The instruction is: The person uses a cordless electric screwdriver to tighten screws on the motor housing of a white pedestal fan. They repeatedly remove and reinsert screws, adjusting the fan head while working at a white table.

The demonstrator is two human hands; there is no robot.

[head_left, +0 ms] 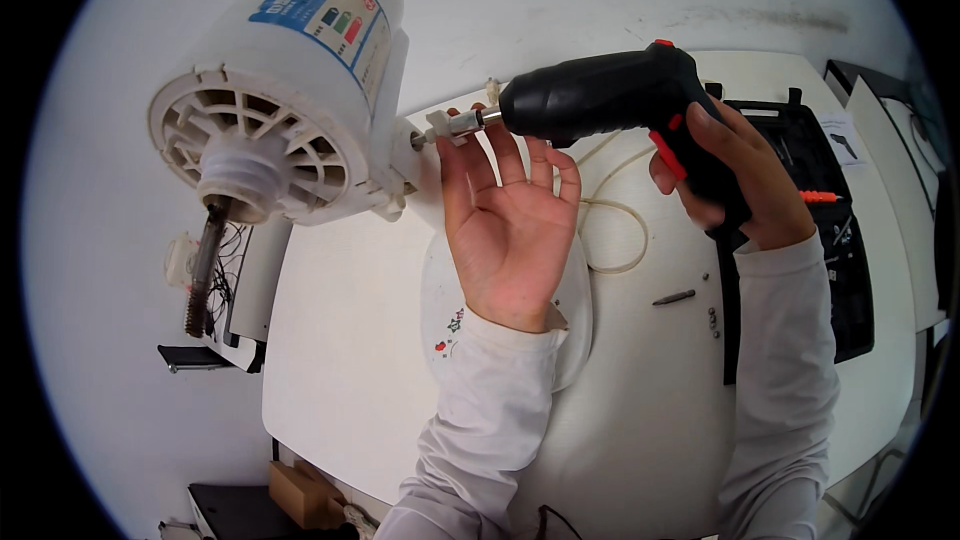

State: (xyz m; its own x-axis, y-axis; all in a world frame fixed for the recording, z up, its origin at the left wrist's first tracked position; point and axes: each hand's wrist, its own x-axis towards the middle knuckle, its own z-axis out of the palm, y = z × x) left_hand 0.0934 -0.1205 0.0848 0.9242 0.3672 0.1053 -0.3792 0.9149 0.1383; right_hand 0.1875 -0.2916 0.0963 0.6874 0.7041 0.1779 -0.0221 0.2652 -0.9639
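screwdriver (610, 95) in right hand (735, 175) meets motor (290, 90), left hand (510, 210) beneath.

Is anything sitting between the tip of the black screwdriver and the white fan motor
Nothing visible blocks it. The electric screwdriver in the right hand already has its bit against the motor housing. The left hand steadies the bit from below, not in front.

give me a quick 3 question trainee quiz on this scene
1. True or false: the right hand grips the black cordless screwdriver with red trigger.
2. The open left hand steadies the driver's: A) handle B) metal bit C) trigger
3. Which way does the bit point, toward the white plastic fan motor housing or the black tool case?

Key: 1 true; 2 B; 3 the fan motor housing.
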